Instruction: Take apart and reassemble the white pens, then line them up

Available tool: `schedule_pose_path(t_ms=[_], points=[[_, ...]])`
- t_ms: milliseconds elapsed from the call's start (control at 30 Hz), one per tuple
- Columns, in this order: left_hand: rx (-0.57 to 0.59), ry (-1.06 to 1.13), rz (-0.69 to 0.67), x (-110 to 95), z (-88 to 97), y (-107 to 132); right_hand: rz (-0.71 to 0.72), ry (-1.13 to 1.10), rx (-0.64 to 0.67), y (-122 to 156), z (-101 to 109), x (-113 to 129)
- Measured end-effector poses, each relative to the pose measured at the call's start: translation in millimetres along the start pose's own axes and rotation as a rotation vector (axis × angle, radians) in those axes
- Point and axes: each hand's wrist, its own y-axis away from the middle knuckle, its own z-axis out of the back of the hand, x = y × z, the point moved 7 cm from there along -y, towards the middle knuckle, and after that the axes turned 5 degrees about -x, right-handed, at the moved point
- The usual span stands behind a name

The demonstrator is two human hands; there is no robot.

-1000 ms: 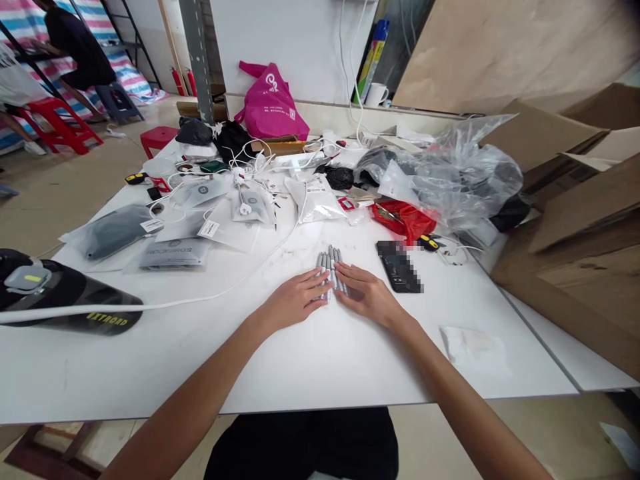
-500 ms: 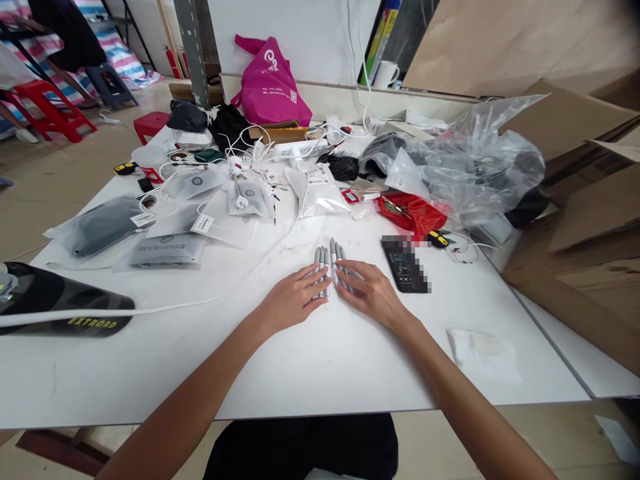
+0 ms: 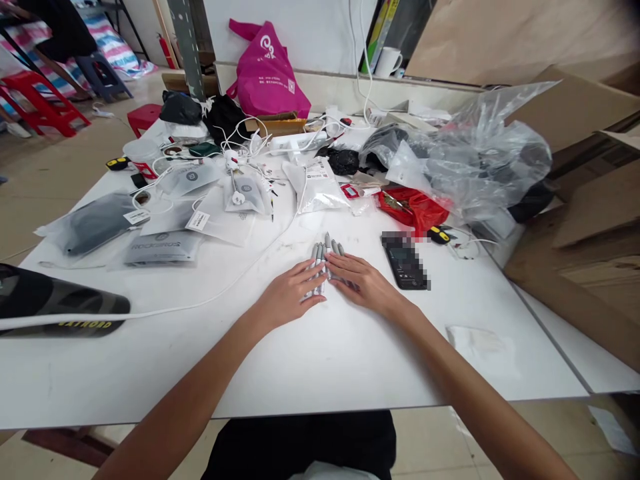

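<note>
Grey pens (image 3: 319, 253) on a white table (image 3: 320, 353) — behind them a magenta tote bag (image 3: 267, 80) with white print, right of them a red plastic bag (image 3: 417, 207) and a black phone (image 3: 404, 265).

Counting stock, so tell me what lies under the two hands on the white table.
Slim grey pen-like sticks lie side by side under the left hand and right hand. Only their far ends show, so their count is hidden.
</note>
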Motion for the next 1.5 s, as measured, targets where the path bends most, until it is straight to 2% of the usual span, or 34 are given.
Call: schedule_pose_path(t_ms=[367, 600, 733, 900, 1033, 1267, 1400, 1500], points=[[0.032, 0.089, 0.049, 4.9, -0.4, 0.2, -0.035, -0.059, -0.051, 14.7, 5.4, 18.0], [0.02, 0.144, 0.077, 0.8, -6.5, 0.5, -0.086, -0.136, -0.038, 18.5, -0.9, 21.8], [0.034, 0.147, 0.07, -1.2, -5.1, 0.4, -0.09, -0.139, -0.03, 25.9, 2.6, 29.3], [0.075, 0.092, 0.097, 3.8, -7.2, 1.6, -0.206, -0.109, -0.032, 38.1, 15.7, 16.2], [0.11, 0.056, 0.054, 1.5, -11.9, 2.4, -0.252, -0.147, -0.002, 46.7, 19.7, 9.0], [0.103, 0.057, 0.049, -3.0, -9.9, 1.8, -0.172, -0.187, -0.03, 41.2, 16.0, 15.0], [0.07, 0.059, 0.048, -3.4, -6.7, 0.8, -0.158, -0.168, -0.017, 34.8, 14.6, 9.6], [0.086, 0.061, 0.038, -4.2, -7.3, 0.1, -0.148, -0.175, -0.009, 29.8, 15.3, 4.3]])
